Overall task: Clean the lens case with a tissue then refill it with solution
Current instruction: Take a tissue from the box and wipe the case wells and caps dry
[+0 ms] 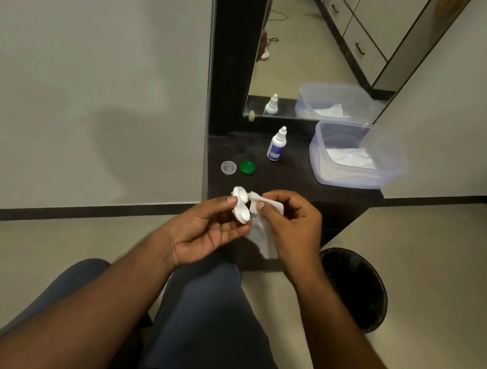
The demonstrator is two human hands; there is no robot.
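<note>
My left hand (207,231) holds a white two-well lens case (241,205) between thumb and fingers, just in front of the dark shelf. My right hand (289,228) pinches a white tissue (262,236), with a twisted corner of it pointing at the case's far well. The rest of the tissue hangs down between both hands. The case's two caps lie on the shelf: a clear one (228,167) and a green one (247,167). A small white solution bottle (276,144) with a blue label stands upright behind them.
A clear plastic tub (321,162) with tissues inside sits at the right end of the dark shelf (295,180). A mirror (317,51) rises behind it. A black bin (354,288) stands on the floor to my right. My knees are below.
</note>
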